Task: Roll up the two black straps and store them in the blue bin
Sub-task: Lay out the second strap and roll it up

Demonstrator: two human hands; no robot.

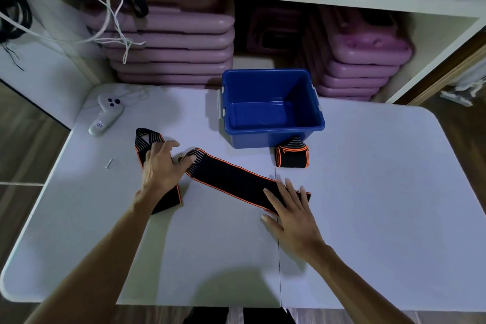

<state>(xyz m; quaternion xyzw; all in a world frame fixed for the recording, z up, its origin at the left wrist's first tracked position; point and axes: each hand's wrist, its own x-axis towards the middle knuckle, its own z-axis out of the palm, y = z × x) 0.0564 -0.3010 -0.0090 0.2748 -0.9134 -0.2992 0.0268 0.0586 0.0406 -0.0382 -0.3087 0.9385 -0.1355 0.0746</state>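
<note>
While one strap (291, 156) sits rolled on the desk (368, 192) just in front of the empty blue bin (272, 108), both open hands, left (161, 167) and right (292, 208), press flat on the limp, stretchy unrolled strap (231, 179), best rolled from its right end.

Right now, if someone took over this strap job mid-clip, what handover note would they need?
Left hand: open, pressing the unrolled strap near its looped, folded end.
Right hand: open, flat on that strap's other end.
Rolled strap: on the table, touching the blue bin front.
Bin: empty.
Done: one strap rolled.
Left: roll the flat strap, put both in the bin.
</note>
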